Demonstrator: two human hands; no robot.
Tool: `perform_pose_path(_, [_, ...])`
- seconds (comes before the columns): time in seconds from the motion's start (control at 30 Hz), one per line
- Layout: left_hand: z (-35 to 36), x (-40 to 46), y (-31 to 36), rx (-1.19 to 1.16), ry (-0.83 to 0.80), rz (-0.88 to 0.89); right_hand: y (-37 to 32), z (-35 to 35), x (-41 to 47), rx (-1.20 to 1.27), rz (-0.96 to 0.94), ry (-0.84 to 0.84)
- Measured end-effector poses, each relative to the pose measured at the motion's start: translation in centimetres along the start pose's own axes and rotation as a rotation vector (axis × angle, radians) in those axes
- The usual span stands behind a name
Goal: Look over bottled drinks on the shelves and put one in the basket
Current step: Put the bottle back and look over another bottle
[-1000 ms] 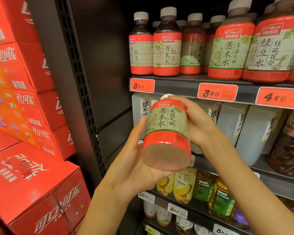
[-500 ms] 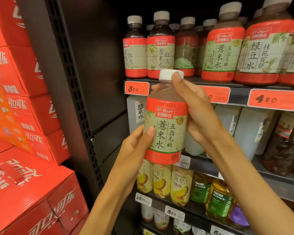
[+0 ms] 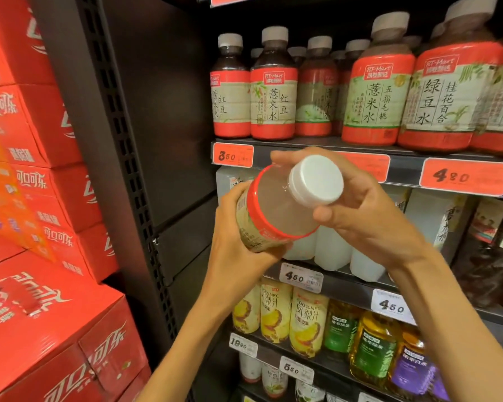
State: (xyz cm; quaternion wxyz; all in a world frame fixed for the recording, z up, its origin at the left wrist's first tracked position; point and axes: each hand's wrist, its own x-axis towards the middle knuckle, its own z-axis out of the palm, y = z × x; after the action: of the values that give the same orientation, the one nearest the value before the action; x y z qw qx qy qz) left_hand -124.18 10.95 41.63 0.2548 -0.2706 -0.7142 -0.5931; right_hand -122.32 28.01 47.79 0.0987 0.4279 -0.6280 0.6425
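From the head view, both hands hold one bottle [image 3: 276, 210] of pale drink, tipped so its white cap [image 3: 317, 179] faces the camera. The left hand [image 3: 238, 242] is clenched around the labelled lower body from beneath. The right hand [image 3: 369, 210] grasps the neck end, fingers wrapped behind the cap. Just above this grip runs the shelf edge [image 3: 407, 166] with orange price tags [image 3: 233, 155]; red-labelled bottles [image 3: 273, 105] stand on it. Red cola cartons [image 3: 41, 198] are stacked well to the left.
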Motion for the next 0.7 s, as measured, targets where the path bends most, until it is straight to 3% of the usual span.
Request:
perform_pose_path(0.23, [-0.2, -0.5, 0.3, -0.184, -0.216, -0.068, -0.4, -0.2, 1.2, -0.046, -0.009, 0.089])
perform_pose_path(0.4, [-0.1, -1.1, 0.8, -0.378, -0.290, -0.183, -0.2, 0.4, 2.7, 0.111, 0.063, 0.123])
perform_pose_path(0.5, [0.0, -1.4, 1.0, -0.424, -0.366, -0.245, -0.3, 1.1, 3.3, 0.108, 0.113, 0.225])
perform_pose_path(0.7, [0.5, -1.2, 1.7, -0.392, -0.234, -0.222, -0.7, 2.3, 3.8, -0.043, 0.132, 0.481])
